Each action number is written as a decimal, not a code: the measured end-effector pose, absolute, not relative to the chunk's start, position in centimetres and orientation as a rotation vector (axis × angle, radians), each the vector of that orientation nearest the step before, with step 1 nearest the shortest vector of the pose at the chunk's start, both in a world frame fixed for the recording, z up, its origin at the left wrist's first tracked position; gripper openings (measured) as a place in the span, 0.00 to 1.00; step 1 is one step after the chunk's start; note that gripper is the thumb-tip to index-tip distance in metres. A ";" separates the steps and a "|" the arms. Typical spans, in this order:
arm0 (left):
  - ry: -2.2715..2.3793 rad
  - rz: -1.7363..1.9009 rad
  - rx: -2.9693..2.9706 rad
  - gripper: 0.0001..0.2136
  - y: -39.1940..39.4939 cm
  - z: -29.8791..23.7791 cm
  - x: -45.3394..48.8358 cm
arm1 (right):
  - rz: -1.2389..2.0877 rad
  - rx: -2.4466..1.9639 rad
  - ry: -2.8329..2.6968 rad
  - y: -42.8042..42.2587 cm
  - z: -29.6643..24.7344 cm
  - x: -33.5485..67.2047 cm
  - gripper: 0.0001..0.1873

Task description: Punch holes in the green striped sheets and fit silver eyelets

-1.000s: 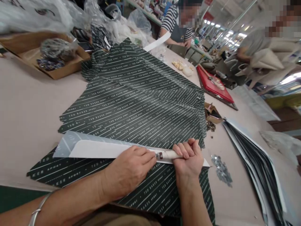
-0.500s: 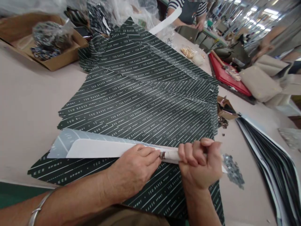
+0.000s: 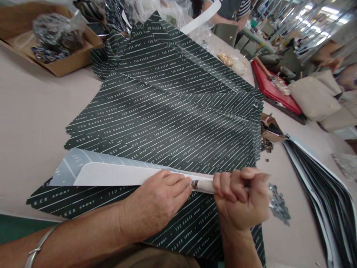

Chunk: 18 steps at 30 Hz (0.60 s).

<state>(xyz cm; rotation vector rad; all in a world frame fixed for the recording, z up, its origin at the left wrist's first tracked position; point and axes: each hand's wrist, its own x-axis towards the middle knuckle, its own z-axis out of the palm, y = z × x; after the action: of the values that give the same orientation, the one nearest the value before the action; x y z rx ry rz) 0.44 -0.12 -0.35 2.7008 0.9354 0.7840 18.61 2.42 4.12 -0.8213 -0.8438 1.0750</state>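
A fanned stack of dark green printed paper sheets [image 3: 167,111] lies on the table. The nearest sheet's edge is folded back, showing its white underside [image 3: 117,175]. My left hand [image 3: 158,203] presses flat on that fold, fingers together, next to the tool's metal ferrule. My right hand [image 3: 241,199] is a closed fist around a pale-handled tool [image 3: 202,184] laid along the fold. The tool's tip is hidden under my left fingers.
A cardboard box [image 3: 69,59] with bagged parts sits back left. A red tray [image 3: 272,91], beige bags [image 3: 314,98] and another person's striped sleeve [image 3: 242,7] are at back right. A dark sheet stack [image 3: 320,190] lies right, metal bits [image 3: 279,206] beside my right hand.
My right hand has slid rightward along the fold with the tool, and the view has shifted lower. My left hand stays pressed on the fold.
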 end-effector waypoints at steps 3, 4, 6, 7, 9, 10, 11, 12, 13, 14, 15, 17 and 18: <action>0.944 0.792 2.682 0.11 -0.1 -0.3 0.5 | 1.066 -0.829 -0.954 2.1 4.5 17.9 0.15; 0.947 0.803 2.677 0.11 0.0 -0.3 0.5 | 1.059 -0.840 -0.984 2.0 4.6 17.6 0.14; 0.939 0.816 2.661 0.11 0.0 -0.3 0.6 | 1.018 -0.897 -1.066 1.8 5.0 17.0 0.14; 0.932 0.815 2.646 0.12 -0.1 -0.4 0.6 | 0.980 -0.939 -1.139 1.7 5.2 16.6 0.13; 0.924 0.803 2.609 0.12 -0.3 -0.6 0.6 | 0.878 -1.005 -1.391 1.6 5.7 15.9 0.12; 0.924 0.793 2.591 0.12 -0.4 -0.8 0.6 | 0.825 -1.017 -1.541 1.7 6.0 15.7 0.12; 0.925 0.787 2.578 0.11 -0.4 -0.9 0.6 | 0.785 -1.016 -1.679 1.8 6.3 15.4 0.12; 0.921 0.783 2.572 0.11 -0.5 -1.0 0.6 | 0.767 -1.017 -1.775 2.1 6.5 15.2 0.12; 0.918 0.769 2.573 0.10 -0.4 -1.1 0.6 | 0.774 -1.032 -1.817 2.4 6.6 15.1 0.13; 0.914 0.750 2.581 0.10 -0.4 -1.0 0.6 | 0.797 -1.064 -1.811 2.8 6.7 15.0 0.14; 0.915 0.729 2.591 0.09 -0.3 -1.0 0.5 | 0.831 -1.106 -1.773 3.1 6.8 14.8 0.15; 0.926 0.686 2.623 0.07 -0.2 -0.8 0.4 | 0.889 -1.171 -1.698 3.8 6.8 14.4 0.17; 0.927 0.662 2.644 0.07 -0.1 -0.7 0.4 | 0.904 -1.184 -1.684 4.1 6.9 14.2 0.18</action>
<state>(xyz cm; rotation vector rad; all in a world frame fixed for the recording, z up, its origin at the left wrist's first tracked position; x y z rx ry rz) 0.39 -0.13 -0.72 2.6440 0.9271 0.6616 14.16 4.10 6.88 -1.1842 -1.6842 0.9041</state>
